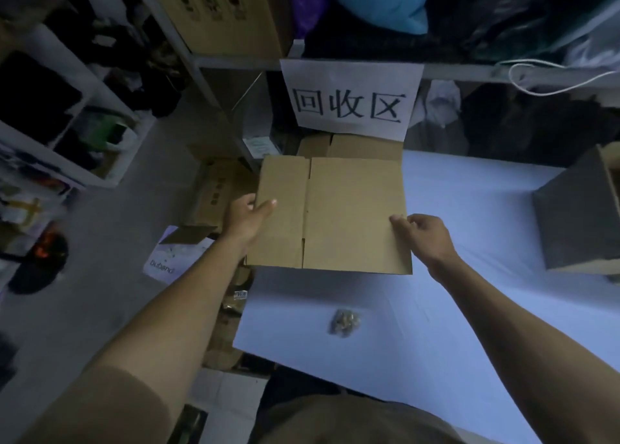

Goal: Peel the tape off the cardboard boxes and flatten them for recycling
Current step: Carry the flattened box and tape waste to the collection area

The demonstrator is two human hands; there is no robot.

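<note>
You are standing in a storeroom: metal shelving (235,62) is holding cartons (228,11) and bags (379,1), and a paper sign (350,100) is marking a recycling area.

Matt brown corrugated cardboard forms the flattened box (330,214), its face smooth and creased; a smooth pale covering, cloth or paper, cannot tell, lies over the worktop (469,309); the sign (350,100) is plain white paper printed in black; a crumpled wad of glossy tape (344,321); grey-painted metal shelf frame (214,61).
</note>
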